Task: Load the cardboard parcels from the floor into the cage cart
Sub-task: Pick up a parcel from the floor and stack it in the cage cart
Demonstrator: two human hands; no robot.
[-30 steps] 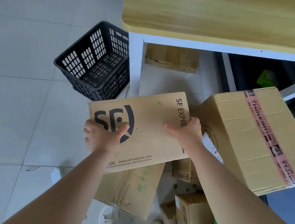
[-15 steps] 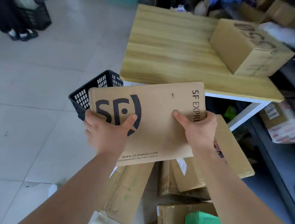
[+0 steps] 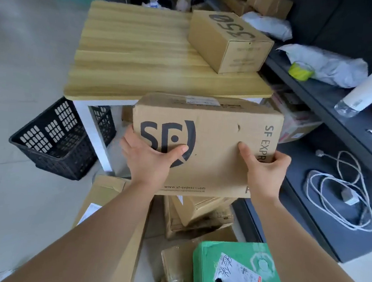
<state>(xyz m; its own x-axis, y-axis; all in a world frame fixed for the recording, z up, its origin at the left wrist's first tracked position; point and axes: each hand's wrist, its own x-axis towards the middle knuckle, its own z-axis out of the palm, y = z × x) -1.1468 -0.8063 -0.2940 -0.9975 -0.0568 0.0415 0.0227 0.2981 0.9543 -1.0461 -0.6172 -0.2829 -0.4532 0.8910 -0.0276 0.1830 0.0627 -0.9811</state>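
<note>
Above the floor pile (image 3: pixel 199 215), before the counter (image 3: pixel 142 66), left grip (image 3: pixel 150 158) and right grip (image 3: pixel 267 169) clasp the printed box (image 3: pixel 215 156) by its ends; best carry it level, thumbs pressed, toward the unseen cart.

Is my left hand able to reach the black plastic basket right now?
Probably not: the left hand grips the brown SF cardboard box with the right hand, though the black plastic basket lies uncovered to its left.

SF box (image 3: pixel 213 147) lifted higher, now up in front of table (image 3: pixel 143 48) edge, shifted right
</note>
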